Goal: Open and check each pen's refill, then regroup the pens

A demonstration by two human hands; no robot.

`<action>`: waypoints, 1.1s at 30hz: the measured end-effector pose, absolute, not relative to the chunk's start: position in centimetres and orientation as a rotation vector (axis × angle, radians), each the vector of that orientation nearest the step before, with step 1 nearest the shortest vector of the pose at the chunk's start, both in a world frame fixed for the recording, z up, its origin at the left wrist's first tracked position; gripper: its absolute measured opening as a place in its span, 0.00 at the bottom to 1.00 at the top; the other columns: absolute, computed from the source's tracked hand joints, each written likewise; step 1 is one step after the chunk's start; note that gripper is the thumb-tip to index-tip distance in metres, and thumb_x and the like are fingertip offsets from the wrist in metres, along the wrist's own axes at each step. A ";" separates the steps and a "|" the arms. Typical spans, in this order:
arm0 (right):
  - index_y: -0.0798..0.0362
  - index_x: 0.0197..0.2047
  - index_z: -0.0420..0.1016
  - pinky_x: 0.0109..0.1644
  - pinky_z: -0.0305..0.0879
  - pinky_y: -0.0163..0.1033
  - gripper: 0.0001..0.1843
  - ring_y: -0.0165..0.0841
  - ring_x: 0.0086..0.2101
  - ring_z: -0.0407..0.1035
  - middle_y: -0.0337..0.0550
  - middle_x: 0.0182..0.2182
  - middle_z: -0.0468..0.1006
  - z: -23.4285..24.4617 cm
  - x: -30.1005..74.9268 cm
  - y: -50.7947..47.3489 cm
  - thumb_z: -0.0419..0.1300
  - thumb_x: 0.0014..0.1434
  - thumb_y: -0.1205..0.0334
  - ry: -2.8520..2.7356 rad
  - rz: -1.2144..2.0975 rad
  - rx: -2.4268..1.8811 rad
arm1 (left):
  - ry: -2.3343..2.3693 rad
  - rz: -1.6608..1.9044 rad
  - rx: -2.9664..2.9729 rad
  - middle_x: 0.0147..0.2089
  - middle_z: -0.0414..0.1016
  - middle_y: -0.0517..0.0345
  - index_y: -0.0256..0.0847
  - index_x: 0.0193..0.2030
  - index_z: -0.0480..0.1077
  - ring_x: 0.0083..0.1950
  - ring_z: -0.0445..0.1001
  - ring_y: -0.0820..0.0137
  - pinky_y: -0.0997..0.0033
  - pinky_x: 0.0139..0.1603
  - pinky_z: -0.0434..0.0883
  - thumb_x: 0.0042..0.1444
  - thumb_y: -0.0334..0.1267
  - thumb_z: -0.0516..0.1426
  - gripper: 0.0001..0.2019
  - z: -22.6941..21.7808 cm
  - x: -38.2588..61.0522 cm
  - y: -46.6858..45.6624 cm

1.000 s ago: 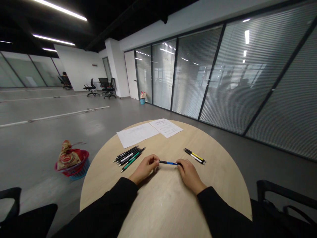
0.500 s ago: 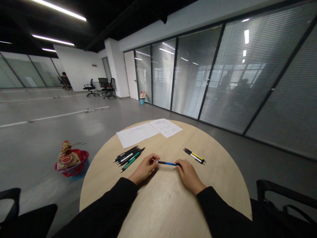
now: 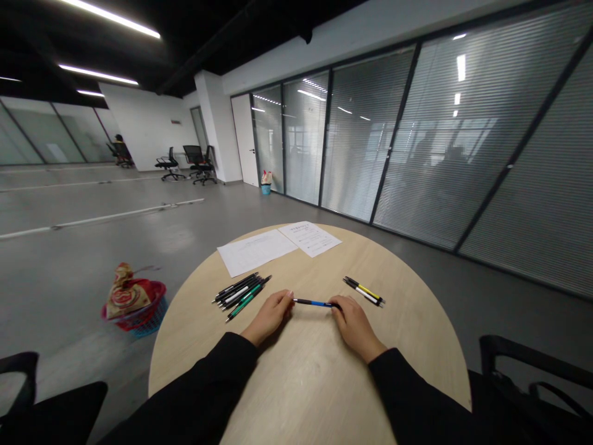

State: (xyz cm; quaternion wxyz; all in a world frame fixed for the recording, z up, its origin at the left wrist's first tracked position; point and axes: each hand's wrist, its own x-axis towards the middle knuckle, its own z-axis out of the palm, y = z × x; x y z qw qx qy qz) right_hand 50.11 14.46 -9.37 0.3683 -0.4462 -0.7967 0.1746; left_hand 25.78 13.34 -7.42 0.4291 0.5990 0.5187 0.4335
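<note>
At the near edge of the counter [image 3: 303, 383], hands: my left hand [image 3: 269, 317] and my right hand [image 3: 354, 327] sit apart at 12 o'clock, closed on opposite ends of one pen, with black sleeves [image 3: 217, 371] running back toward me.
Held pen: the blue-and-black pen [image 3: 315, 303] spans the gap between my hands, lying nearly level.
Pen bunch: a loose row of black and green pens [image 3: 239, 296] lies at 11 o'clock on the counter, just beside my left hand.
Pen pair: two yellow-and-black pens [image 3: 364, 292] lie side by side at 1 o'clock, near my right hand but not touching it.
Paper: two white sheets [image 3: 256, 252] lie edge to edge at 12 o'clock near the far rim, the right one printed.
Floor: a red-and-blue basket [image 3: 149, 318] with a patterned bag [image 3: 124, 295] in it stands at 10 o'clock on the grey floor [image 3: 69, 247].
Far off: a glass partition with blinds [image 3: 393, 142] runs along 1 to 3 o'clock; black office chairs [image 3: 199, 162] stand at 11 o'clock, and a seated person [image 3: 121, 150] is further left.
</note>
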 end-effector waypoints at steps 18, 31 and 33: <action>0.53 0.43 0.75 0.51 0.66 0.46 0.10 0.40 0.43 0.70 0.49 0.40 0.78 -9.5 50.2 14.5 0.53 0.63 0.69 -2.029 0.451 -1.142 | 1.185 1.049 1.539 0.26 0.63 0.66 0.39 0.37 0.66 0.26 0.61 0.76 0.76 0.27 0.57 0.54 0.48 0.61 0.15 -6.9 25.6 12.9; 0.52 0.43 0.75 0.52 0.66 0.47 0.10 0.40 0.43 0.70 0.48 0.39 0.78 -9.6 50.1 14.5 0.52 0.64 0.69 -2.029 0.433 -1.116 | 1.288 0.991 1.589 0.20 0.58 0.64 0.40 0.21 0.62 0.23 0.55 0.74 0.72 0.25 0.53 0.60 0.60 0.51 0.26 -7.3 25.7 13.2; 0.52 0.42 0.75 0.52 0.66 0.47 0.10 0.40 0.43 0.70 0.48 0.39 0.78 -9.8 50.1 14.6 0.53 0.64 0.69 -2.030 0.431 -1.115 | 1.299 0.978 1.573 0.19 0.57 0.65 0.40 0.21 0.60 0.22 0.53 0.75 0.73 0.24 0.51 0.59 0.60 0.53 0.26 -7.1 25.7 13.1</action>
